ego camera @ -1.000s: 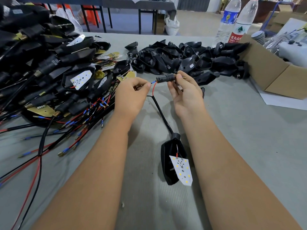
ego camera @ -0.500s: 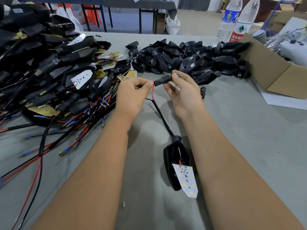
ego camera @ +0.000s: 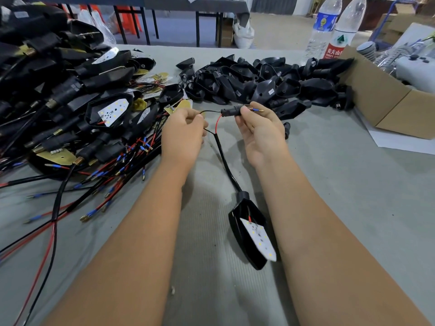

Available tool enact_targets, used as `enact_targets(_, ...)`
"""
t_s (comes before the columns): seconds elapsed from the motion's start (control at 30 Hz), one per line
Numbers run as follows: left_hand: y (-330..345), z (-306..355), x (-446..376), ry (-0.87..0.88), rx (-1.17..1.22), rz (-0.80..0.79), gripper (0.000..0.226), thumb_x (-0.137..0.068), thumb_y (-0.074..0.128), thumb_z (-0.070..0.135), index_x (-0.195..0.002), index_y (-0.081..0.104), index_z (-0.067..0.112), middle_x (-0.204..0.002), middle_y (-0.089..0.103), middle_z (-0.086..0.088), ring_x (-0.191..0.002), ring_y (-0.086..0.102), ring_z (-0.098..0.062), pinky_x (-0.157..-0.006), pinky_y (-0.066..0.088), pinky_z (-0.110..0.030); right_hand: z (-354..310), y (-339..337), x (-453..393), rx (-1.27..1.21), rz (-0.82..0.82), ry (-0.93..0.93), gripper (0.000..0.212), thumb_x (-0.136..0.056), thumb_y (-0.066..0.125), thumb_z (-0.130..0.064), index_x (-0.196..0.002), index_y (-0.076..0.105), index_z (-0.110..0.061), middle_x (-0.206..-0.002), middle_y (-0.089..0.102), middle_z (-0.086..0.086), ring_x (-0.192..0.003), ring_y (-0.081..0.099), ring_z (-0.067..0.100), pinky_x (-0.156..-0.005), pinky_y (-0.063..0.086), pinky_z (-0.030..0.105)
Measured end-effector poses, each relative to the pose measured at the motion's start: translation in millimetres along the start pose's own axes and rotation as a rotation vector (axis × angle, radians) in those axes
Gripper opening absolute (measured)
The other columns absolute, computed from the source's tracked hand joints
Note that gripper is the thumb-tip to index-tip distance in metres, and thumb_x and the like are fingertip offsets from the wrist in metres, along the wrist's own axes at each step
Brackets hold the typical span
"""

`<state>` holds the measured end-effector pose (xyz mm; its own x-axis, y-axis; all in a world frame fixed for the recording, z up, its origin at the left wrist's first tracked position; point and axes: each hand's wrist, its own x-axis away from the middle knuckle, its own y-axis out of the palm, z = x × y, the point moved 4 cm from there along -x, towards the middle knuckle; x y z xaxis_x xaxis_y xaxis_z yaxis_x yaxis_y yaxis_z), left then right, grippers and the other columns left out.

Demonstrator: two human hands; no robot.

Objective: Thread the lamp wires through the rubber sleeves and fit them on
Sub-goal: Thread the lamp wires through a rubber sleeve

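Note:
A black rubber sleeve (ego camera: 229,112) sits between my hands above the table. My right hand (ego camera: 260,128) pinches its right end. A blue-tipped wire end with a brass terminal (ego camera: 257,110) pokes out past my right fingers. My left hand (ego camera: 182,131) pinches the thin black wire (ego camera: 209,111) that runs into the sleeve's left end. A red wire (ego camera: 218,120) loops down from the sleeve to the black cable (ego camera: 226,161). That cable leads to a black lamp housing (ego camera: 244,231) with a white LED board (ego camera: 259,238), lying between my forearms.
A heap of wired lamps (ego camera: 70,102) with red, black and blue-tipped leads fills the left. A pile of empty black housings (ego camera: 259,81) lies behind my hands. A cardboard box (ego camera: 381,100) and two water bottles (ego camera: 334,31) stand at the right. The table is covered in grey cloth (ego camera: 353,196).
The wire has gone further through the sleeve and its blue-tipped end now sticks out on the right. My left hand has drawn back to the left, and the lamp housing has slid right.

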<state>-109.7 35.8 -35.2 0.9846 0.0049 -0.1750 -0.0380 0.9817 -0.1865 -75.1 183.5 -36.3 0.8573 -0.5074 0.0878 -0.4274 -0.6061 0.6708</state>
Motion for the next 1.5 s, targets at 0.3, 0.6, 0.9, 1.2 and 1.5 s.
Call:
enact_targets(0.3,5.9,5.6,4.4,0.169,-0.19,-0.096,0.02,-0.089,0.063,0.012,-0.077,0.073,0.025,-0.074,0.071,-0.004,-0.067,0.061,-0.02,-0.074,0.054,-0.043,3.6,6.2,1.0,0.123,-0.127,0.012,0.021,-0.087,0.062,0.01,-0.104,0.056,-0.001,-0.081,0.059,0.006,-0.073,0.059,0.013,-0.072,0.055,0.017)
enact_targets(0.6,4.0,4.0,3.8,0.073,-0.048,-0.034,0.019,-0.095,0.059,0.018,-0.078,0.065,0.025,-0.071,0.072,0.002,-0.069,0.071,-0.02,-0.073,0.06,-0.042,4.4,6.7,1.6,0.156,-0.1,0.009,0.01,-0.092,0.059,0.005,-0.091,0.062,-0.005,-0.082,0.056,0.007,-0.071,0.057,0.011,-0.075,0.054,0.019)
enact_targets(0.9,14.2,6.0,9.1,0.157,-0.143,-0.192,0.011,-0.092,0.062,0.012,-0.09,0.073,0.012,-0.083,0.072,-0.007,-0.079,0.069,-0.021,-0.084,0.056,-0.042,4.7,7.3,3.2,0.216,-0.108,-0.002,0.008,-0.092,0.06,0.001,-0.1,0.061,-0.002,-0.077,0.057,0.004,-0.065,0.053,0.009,-0.067,0.051,0.02)
enact_targets(1.2,14.4,6.3,11.2,0.147,-0.259,-0.215,0.015,-0.086,0.062,0.019,-0.076,0.069,0.026,-0.074,0.071,0.005,-0.069,0.059,-0.005,-0.065,0.045,-0.017,-3.1,-3.6,-2.7,0.027,0.063,-0.045,0.011,-0.092,0.062,-0.001,-0.085,0.061,-0.008,-0.079,0.059,0.002,-0.065,0.054,0.011,-0.064,0.052,0.018)
enact_targets(1.5,14.5,6.3,8.0,0.006,0.073,-0.299,0.02,-0.104,0.042,0.019,-0.098,0.059,0.026,-0.065,0.057,-0.003,-0.04,0.053,-0.013,-0.041,0.044,-0.024,-3.0,5.3,1.6,0.163,-0.055,-0.035,0.006,-0.097,0.058,-0.01,-0.091,0.057,-0.007,-0.074,0.054,0.006,-0.061,0.053,0.015,-0.059,0.05,0.023)
